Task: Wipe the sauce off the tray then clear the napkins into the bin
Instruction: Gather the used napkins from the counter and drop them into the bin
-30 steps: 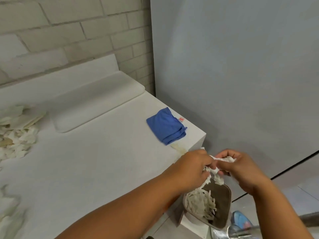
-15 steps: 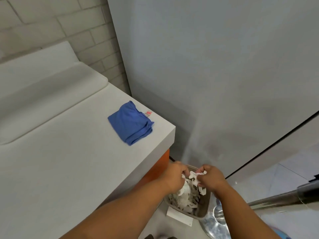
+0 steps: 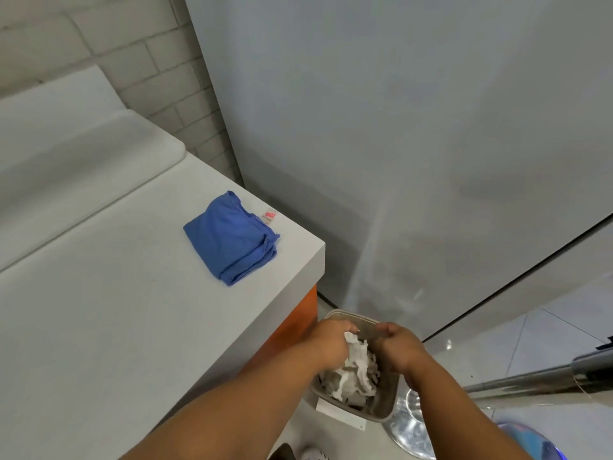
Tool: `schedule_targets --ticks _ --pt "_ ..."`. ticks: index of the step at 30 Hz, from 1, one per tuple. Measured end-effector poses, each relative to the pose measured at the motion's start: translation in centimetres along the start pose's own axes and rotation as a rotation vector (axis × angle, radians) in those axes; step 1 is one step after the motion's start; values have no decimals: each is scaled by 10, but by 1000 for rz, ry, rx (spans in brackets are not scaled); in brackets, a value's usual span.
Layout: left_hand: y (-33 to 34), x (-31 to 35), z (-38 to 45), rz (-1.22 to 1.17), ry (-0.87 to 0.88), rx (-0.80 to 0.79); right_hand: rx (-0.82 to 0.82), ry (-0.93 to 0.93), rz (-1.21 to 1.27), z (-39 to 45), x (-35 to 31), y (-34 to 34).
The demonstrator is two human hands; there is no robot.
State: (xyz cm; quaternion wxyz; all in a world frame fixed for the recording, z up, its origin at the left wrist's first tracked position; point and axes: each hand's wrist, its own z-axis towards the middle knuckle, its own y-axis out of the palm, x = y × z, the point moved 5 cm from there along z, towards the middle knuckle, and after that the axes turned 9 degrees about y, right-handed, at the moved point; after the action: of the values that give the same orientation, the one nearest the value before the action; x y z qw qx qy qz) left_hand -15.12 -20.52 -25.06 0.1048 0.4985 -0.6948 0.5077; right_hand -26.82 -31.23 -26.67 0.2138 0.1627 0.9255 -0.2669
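White crumpled napkins (image 3: 356, 370) fill the grey bin (image 3: 386, 405) on the floor beside the bench (image 3: 99, 327) corner. The left hand (image 3: 328, 343) grips the top wad with curled fingers; the right hand (image 3: 399, 348) is curled above the bin, its hold hidden. Both hands cover the bin's far rim. A folded blue cloth (image 3: 232, 239) lies near the bench edge.

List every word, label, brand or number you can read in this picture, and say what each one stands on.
Tag on the blue cloth: red print, too small and blurred to read.
White label on the bin: no text can be made out.
Nothing else bears writing.
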Motion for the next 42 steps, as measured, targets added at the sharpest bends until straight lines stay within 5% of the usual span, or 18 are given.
schedule_targets --ticks 6,13,21,33,42 --pt "-27 31 -20 -5 89 120 166 -150 104 -29 -35 -13" --pt "-88 88 -80 22 291 407 192 -388 67 -107 -94 -19" --pt "-158 81 -186 -16 374 600 151 -706 -11 -209 -151 12" --pt "-239 -110 -395 -12 -126 1064 -264 -1077 -573 -304 -209 218" --pt "-240 -202 -522 167 -417 1096 -498 -1253 -977 -386 -210 359"
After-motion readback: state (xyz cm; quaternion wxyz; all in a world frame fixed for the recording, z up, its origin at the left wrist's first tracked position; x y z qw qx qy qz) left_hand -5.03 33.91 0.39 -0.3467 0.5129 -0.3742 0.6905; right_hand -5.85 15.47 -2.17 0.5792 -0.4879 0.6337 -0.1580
